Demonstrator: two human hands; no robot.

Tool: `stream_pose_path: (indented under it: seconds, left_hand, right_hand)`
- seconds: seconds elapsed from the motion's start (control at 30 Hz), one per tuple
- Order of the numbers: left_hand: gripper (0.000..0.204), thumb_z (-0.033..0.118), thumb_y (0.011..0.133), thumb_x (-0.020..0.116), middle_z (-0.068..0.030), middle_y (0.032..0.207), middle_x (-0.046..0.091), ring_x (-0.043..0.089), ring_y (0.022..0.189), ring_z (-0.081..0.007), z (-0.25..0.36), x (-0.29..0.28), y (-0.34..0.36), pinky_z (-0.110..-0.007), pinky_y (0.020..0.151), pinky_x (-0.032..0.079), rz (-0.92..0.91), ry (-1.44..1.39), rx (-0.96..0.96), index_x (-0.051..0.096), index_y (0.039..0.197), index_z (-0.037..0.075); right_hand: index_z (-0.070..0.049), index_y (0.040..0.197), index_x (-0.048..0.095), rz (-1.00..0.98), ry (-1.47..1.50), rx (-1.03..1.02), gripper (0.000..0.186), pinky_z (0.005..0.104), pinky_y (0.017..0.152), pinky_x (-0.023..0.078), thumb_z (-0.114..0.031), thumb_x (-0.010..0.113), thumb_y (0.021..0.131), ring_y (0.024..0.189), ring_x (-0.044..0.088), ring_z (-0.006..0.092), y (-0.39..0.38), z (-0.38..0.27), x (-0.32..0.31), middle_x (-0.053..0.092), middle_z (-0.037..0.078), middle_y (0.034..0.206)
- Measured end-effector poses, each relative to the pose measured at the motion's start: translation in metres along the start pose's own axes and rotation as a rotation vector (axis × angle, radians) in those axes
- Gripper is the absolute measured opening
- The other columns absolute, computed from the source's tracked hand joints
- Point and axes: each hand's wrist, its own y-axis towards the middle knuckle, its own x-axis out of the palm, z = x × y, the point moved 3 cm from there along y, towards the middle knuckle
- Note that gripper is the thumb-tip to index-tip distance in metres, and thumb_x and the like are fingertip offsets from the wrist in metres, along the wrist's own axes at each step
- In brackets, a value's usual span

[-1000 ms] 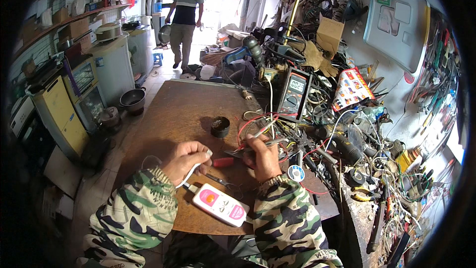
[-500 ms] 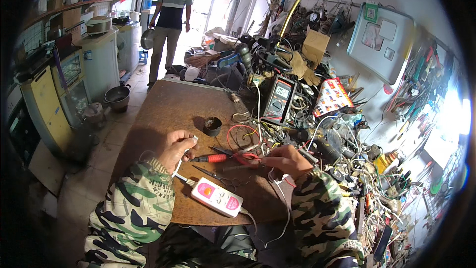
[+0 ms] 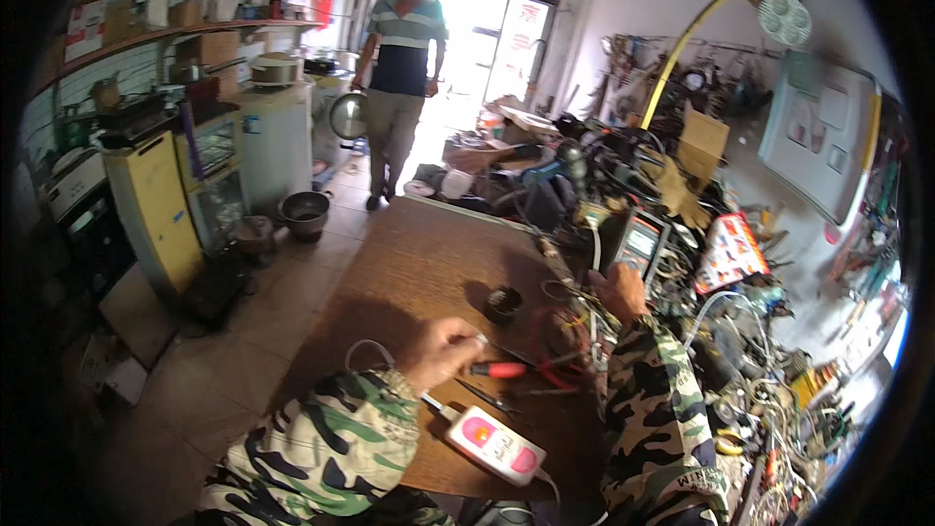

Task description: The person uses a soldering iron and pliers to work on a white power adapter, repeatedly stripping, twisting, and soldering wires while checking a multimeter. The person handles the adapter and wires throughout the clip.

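My left hand (image 3: pixel 436 349) is closed in a pinch on the pale connector end (image 3: pixel 480 339) of a white cable (image 3: pixel 362 345), above the brown table (image 3: pixel 419 244). The cable loops behind the wrist. My right hand (image 3: pixel 621 292) is at the lower part of the multimeter (image 3: pixel 645 238), fingers bent against it near its dial; the hand hides the dial. Below my left hand lies a white box with pink labels (image 3: pixel 495 443), with a cable at each end. Between the hands lie a red-handled tool (image 3: pixel 501 369), dark scissors (image 3: pixel 484 396) and tangled red leads (image 3: pixel 557 346).
A small round black cup (image 3: pixel 504 305) stands mid-table. Piled wires and parts (image 3: pixel 726 331) crowd the right side. A person (image 3: pixel 404 68) stands beyond the table, holding a pan (image 3: pixel 349 117). A dark pot (image 3: pixel 305 215) is on the floor at left, near cabinets (image 3: pixel 156 209).
My right hand has left the red leads on the table and reached forward to the multimeter. My left hand still holds the cable end. The view has shifted, and the person appears nearer.
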Motion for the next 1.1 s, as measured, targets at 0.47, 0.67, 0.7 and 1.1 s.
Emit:
stream_pose_path:
  seconds: [0.47, 0.67, 0.7, 1.1]
  left_hand:
    - [0.017, 0.015, 0.092, 0.061, -0.0051, 0.077, 0.066, 0.058, 0.059, -0.0085, 0.002, -0.007, -0.003, -0.024, 0.053, 0.047, 0.021, 0.046, 0.004, 0.063, 0.092, -0.002]
    - [0.017, 0.018, 0.089, 0.064, -0.0053, 0.076, 0.066, 0.057, 0.057, -0.0077, 0.001, -0.015, -0.005, -0.024, 0.049, 0.046, 0.069, 0.016, -0.026, 0.063, 0.091, 0.002]
    - [0.017, 0.019, 0.089, 0.065, -0.0051, 0.076, 0.066, 0.056, 0.057, -0.0074, 0.000, -0.011, -0.005, -0.023, 0.049, 0.045, 0.096, -0.004, -0.048, 0.063, 0.091, 0.002]
    - [0.013, 0.015, 0.090, 0.061, -0.0028, 0.078, 0.064, 0.052, 0.057, -0.0049, 0.017, -0.007, -0.007, -0.020, 0.048, 0.037, 0.098, 0.056, 0.035, 0.060, 0.094, 0.003]
  right_hand:
    - [0.003, 0.069, 0.066, -0.008, 0.167, -0.012, 0.039, 0.0453, 0.063, 0.054, -0.035, 0.072, 0.078, 0.070, 0.067, 0.0411, -0.005, 0.011, 0.007, 0.065, 0.026, 0.071]
    - [0.002, 0.075, 0.069, 0.070, 0.250, -0.078, 0.040, 0.0444, 0.057, 0.049, -0.037, 0.070, 0.080, 0.062, 0.065, 0.0385, -0.056, 0.005, -0.061, 0.063, 0.025, 0.066]
    - [0.002, 0.077, 0.070, 0.058, 0.243, -0.094, 0.038, 0.0434, 0.058, 0.050, -0.035, 0.070, 0.081, 0.064, 0.066, 0.0377, -0.075, 0.008, -0.074, 0.064, 0.024, 0.068]
    - [-0.001, 0.113, 0.059, -0.094, 0.243, -0.194, 0.059, 0.0464, 0.076, 0.051, -0.041, 0.077, 0.074, 0.089, 0.064, 0.0405, -0.202, 0.041, -0.083, 0.065, 0.024, 0.096]
